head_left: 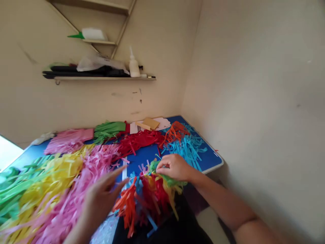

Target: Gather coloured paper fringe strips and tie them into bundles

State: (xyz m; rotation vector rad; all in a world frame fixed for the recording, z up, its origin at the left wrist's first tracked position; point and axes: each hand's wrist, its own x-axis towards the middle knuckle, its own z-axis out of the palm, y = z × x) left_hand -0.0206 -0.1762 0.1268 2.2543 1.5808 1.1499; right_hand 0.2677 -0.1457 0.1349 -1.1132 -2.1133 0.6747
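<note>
Pinched between the thumb and fingers of my right hand [174, 166] is the green end of a multicoloured tissue-paper fringe garland [154, 186]. Its orange, blue, red, yellow and green tassels hang over the table's front edge, above my dark-clothed lap. My left hand [105, 193], a little blurred, is to the left of the garland with fingers apart and nothing in it. Pink fringe strips [93, 169] lie beneath and behind that hand. Whether its fingertips touch the orange tassel cannot be made out.
On the blue table [149, 154] lie yellow fringe [61, 169], green fringe [109, 130], red fringe [142, 140], light-blue fringe [188, 149] and cardboard pieces [151, 123]. A wall shelf [106, 78] above carries a white glue bottle [134, 66]. Walls stand behind and to the right.
</note>
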